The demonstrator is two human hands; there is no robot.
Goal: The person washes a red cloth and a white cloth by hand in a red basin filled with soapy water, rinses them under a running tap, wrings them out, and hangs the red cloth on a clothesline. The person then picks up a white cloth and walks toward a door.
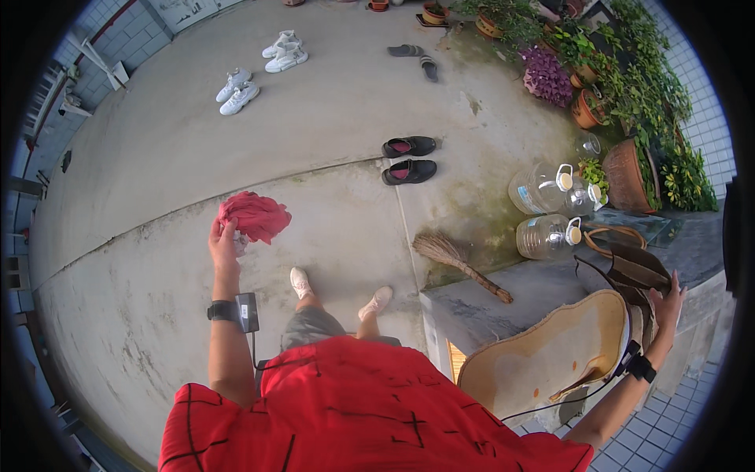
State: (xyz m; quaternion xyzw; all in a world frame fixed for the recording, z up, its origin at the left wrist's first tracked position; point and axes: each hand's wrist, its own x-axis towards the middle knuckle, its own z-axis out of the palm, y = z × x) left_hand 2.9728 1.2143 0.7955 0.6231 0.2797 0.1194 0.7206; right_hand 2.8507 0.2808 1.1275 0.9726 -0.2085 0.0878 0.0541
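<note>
My left hand (224, 248) is closed around a crumpled pinkish-red cloth (255, 216), held out above the concrete floor. A smaller whitish bit of material (240, 242) shows under the cloth by my palm. On the far right, my right hand (666, 310) is at some dark brown leather-like flaps (640, 271), its fingers spread; whether it grips them is not clear. Beside those flaps, a large beige panel with a stitched-looking edge (548, 348) leans over the ledge (507, 318).
A straw hand broom (460, 262) lies partly on the ledge. Large clear plastic bottles (542, 236) stand beyond it. Black shoes (410, 171), grey slippers (416, 56) and white sneakers (239, 97) are on the floor. Potted plants (590, 106) line the right wall.
</note>
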